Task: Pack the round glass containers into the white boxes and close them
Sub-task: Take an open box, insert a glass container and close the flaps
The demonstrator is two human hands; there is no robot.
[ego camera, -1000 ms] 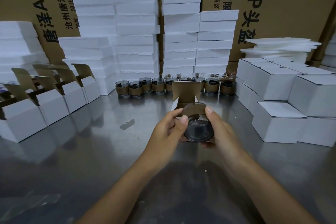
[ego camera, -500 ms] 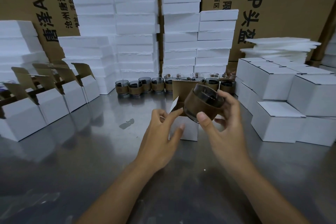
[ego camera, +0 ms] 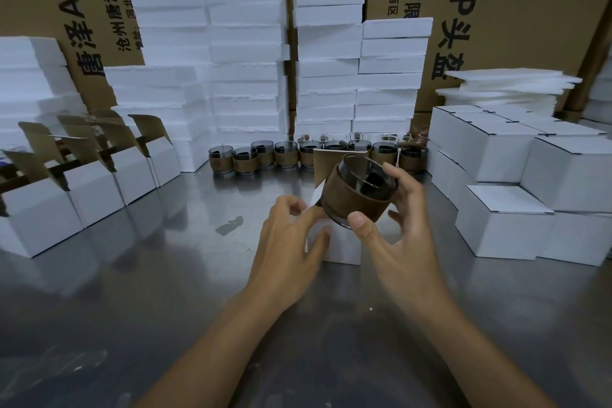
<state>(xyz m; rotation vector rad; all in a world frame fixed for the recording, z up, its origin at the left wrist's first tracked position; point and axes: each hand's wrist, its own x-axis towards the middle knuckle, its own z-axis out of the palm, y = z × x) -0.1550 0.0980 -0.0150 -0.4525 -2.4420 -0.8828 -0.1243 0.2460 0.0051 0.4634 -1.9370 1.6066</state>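
My right hand [ego camera: 400, 228] grips a round glass container [ego camera: 359, 194] with a brown band, tilted, just above an open white box [ego camera: 341, 245] in the middle of the steel table. The box's brown-lined lid flap [ego camera: 326, 164] stands up behind the container. My left hand [ego camera: 288, 235] rests against the box's left side, thumb on its front, fingers loosely curled at its top edge. A row of several more glass containers [ego camera: 288, 156] lines the back of the table.
Open white boxes [ego camera: 96, 185] with raised flaps stand at the left. Closed white boxes [ego camera: 516, 209] are stacked at the right. White foam slabs [ego camera: 245, 60] and large cardboard cartons rise behind. A small dark scrap [ego camera: 230, 225] lies on the steel table [ego camera: 132, 291].
A second ago both hands held the container in front of the box. My right hand has since lifted it up and right, tilted, and my left hand moved onto the box.
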